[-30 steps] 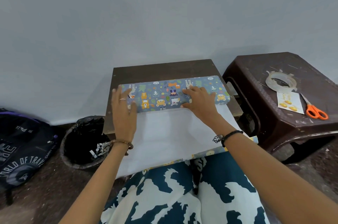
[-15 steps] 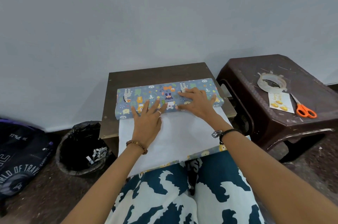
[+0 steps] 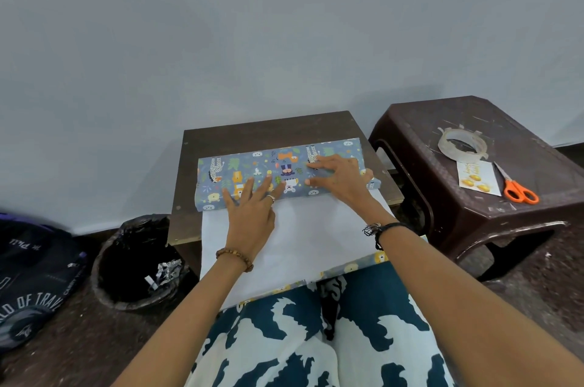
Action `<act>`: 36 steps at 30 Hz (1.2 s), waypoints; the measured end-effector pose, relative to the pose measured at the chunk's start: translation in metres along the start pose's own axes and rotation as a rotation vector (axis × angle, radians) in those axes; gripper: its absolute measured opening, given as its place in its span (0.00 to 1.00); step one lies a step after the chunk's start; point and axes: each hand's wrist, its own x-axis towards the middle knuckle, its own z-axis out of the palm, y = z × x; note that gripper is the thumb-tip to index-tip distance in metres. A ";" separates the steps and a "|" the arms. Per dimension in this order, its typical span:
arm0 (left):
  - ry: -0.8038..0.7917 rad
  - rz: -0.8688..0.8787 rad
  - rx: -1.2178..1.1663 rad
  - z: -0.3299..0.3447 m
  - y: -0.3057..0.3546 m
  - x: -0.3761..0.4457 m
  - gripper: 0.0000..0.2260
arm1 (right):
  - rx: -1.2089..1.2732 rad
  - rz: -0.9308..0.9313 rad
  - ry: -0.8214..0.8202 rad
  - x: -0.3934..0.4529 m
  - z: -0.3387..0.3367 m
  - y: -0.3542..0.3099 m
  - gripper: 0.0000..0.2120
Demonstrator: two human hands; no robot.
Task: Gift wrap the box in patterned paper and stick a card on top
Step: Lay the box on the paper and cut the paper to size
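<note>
I see both hands flat on the paper-covered box (image 3: 278, 170) on the worktop (image 3: 268, 126); left hand (image 3: 252, 213) fingers (image 3: 249, 187) straight and spread, right hand (image 3: 339, 179) fingers likewise, holding nothing; white paper (image 3: 309, 235) trails below them; the card (image 3: 477, 179) lies well right, beside scissors (image 3: 518, 189).

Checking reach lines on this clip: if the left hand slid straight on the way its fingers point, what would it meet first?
The left hand points up and away over the wrapped box, fingers flat on the patterned paper. Going on, it would likely cross the box top, then bare table, then the wall; depth is unclear.
</note>
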 end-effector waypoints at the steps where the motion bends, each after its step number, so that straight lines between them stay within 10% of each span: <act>1: 0.014 0.010 0.023 0.001 0.000 0.000 0.29 | -0.025 -0.005 -0.006 0.002 0.001 0.002 0.32; 8: 0.055 0.232 0.056 0.021 0.007 -0.019 0.31 | -0.309 -0.169 -0.154 -0.005 -0.006 -0.026 0.18; 15: -0.264 0.285 -0.064 0.026 0.012 -0.022 0.28 | -0.546 -0.471 -0.275 -0.010 0.015 -0.034 0.17; 36: -0.258 0.235 -0.124 0.015 0.016 -0.028 0.27 | -0.607 -0.409 -0.116 -0.009 0.025 -0.034 0.21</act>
